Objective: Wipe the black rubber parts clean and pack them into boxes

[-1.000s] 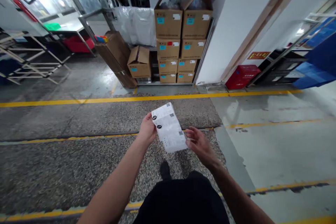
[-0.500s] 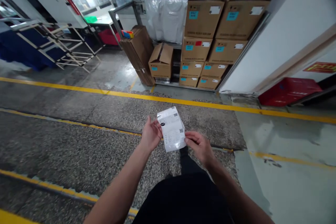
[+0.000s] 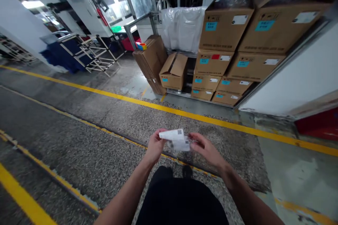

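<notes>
A white printed label sheet (image 3: pixel 172 134) with small square codes is bent across its middle, its lower part (image 3: pixel 181 145) hanging below the upper fold. My left hand (image 3: pixel 155 147) is closed on the sheet's left end, thumb on top and fingers behind. At the right edge of the paper is my right hand (image 3: pixel 206 149), its thumb and forefinger parted, with the tips beside or just touching the edge. Motion blur hides the exact contact there. Both hands are held out over the floor in front of my dark clothing.
Cardboard boxes (image 3: pixel 220 30) with blue labels are stacked on a metal rack ahead to the right. Flattened cartons (image 3: pixel 150 58) lean beside an open-flapped box (image 3: pixel 173 72). A yellow floor line (image 3: pixel 126 98) runs across in front. A tube-frame rack (image 3: pixel 92 54) stands at the left.
The sheet was spread fairly flat between both hands; now it is bent and tilted. My right fingers have parted at its edge. The view has turned left and come nearer the boxes.
</notes>
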`<state>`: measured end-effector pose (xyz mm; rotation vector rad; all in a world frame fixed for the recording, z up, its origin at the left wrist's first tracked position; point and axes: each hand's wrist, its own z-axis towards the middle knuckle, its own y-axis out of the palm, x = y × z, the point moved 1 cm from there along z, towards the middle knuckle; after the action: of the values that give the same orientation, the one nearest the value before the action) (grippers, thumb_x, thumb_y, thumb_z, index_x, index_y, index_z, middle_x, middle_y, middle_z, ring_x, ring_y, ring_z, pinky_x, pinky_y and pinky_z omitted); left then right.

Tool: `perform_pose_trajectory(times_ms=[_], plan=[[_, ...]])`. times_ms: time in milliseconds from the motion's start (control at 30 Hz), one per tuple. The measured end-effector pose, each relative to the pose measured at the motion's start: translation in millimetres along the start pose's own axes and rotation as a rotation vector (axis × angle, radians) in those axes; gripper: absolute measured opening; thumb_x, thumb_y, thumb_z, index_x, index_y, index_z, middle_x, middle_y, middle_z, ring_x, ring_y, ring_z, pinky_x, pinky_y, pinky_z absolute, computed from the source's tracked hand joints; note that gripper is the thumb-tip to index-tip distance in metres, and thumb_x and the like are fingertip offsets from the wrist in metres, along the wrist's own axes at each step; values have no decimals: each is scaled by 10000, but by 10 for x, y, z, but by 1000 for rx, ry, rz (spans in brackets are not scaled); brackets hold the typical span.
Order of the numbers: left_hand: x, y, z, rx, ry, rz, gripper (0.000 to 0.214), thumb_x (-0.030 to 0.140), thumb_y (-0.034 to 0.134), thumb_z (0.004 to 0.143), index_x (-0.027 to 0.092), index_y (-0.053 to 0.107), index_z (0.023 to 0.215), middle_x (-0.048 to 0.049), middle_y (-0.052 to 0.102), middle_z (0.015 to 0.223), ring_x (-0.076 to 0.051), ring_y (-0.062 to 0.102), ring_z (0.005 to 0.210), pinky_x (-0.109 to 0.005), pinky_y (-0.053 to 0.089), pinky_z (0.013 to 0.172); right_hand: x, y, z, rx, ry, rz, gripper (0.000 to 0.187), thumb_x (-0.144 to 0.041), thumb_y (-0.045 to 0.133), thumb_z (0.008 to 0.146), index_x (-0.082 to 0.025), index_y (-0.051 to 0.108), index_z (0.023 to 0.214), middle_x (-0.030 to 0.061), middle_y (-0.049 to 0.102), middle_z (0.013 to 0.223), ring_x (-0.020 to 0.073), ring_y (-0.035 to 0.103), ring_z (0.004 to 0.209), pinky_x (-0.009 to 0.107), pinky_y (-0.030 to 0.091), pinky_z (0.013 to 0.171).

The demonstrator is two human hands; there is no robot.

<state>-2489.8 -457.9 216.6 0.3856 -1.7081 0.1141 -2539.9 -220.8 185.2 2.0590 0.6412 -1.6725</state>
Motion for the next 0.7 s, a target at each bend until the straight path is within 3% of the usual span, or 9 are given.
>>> perform_pose_trajectory(times_ms=[67,133,200,267,400,533,633,700], plan=[[98,44,137,-80,243,227,126,223,789,765,187,693,838,-101,652,1184,-248,603,1103,-371,470,965,-118,-84,236,-10,-1,105,501,-523,559,942,-277,507,1375,60,531,1422,214,493,1307,374,402,1080],[191,83,284,-146,509,458,41,229,748,810,209,717,794,-91,522,1404,-298,477,1302,-455,383,1091,-231,-123,468,-46,7,128,483,-584,487,965,-239,598,1286,80,619,1302,220,571,1200,372,441,1022],[251,103,468,-153,646,566,60,235,728,833,232,741,775,-62,420,1498,-315,401,1369,-491,333,1132,-317,-132,681,-100,13,127,456,-578,539,943,-205,665,1175,84,681,1157,213,631,1041,351,485,916],[276,106,686,-146,683,557,83,242,721,841,248,752,765,-47,395,1511,-317,407,1364,-495,342,1131,-367,-134,872,-83,14,190,418,-511,656,890,-197,658,1166,71,698,1096,194,641,962,316,499,844],[268,79,1165,-182,504,356,53,278,733,835,262,768,872,-77,460,1449,-320,467,1320,-453,400,1113,-429,-155,1254,147,-28,339,383,-397,742,825,-184,635,1124,55,711,1020,165,646,898,273,500,793],[312,-81,1708,-149,137,50,377,325,731,845,288,657,1213,-92,581,1329,-255,549,1235,-327,464,1023,-599,-162,1712,341,-49,263,367,-381,732,817,-180,637,1109,67,716,1010,183,667,880,287,516,779],[462,-303,2144,-233,-122,-157,479,473,652,880,239,584,1291,-117,608,1273,-250,603,1132,-290,521,868,-785,-83,2100,395,-45,207,378,-367,723,818,-178,632,1131,66,714,987,189,672,866,275,520,739],[605,-471,2400,-339,-187,-141,586,467,697,852,237,516,1359,-129,588,1292,-258,617,1097,-307,535,844,-886,18,2376,387,-55,163,453,-374,706,838,-193,586,1236,34,700,880,162,648,756,244,490,644]])
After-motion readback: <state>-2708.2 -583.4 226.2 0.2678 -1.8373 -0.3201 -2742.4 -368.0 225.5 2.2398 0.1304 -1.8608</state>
